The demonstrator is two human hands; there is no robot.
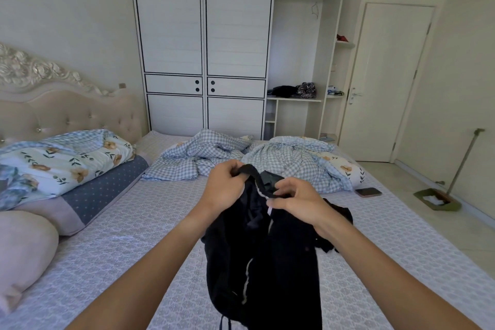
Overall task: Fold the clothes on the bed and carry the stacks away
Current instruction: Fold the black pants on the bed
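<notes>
A black garment (270, 262) with a thin white stripe hangs in front of me over the bed (120, 244). My left hand (226, 187) grips its top edge at the upper left. My right hand (297, 202) pinches the same edge lower and to the right, beside a small white tag. The cloth droops down between my forearms, and part of it spills onto the sheet at the right. A dark green piece of cloth (270, 178) shows just behind the black edge.
A crumpled blue checked duvet (241, 153) lies across the far half of the bed, pillows (67, 169) at the left. A phone (368, 192) lies near the right edge. The wardrobe (203, 48) stands beyond, folded clothes (294, 90) on its open shelf. A dustpan (436, 198) stands on the floor.
</notes>
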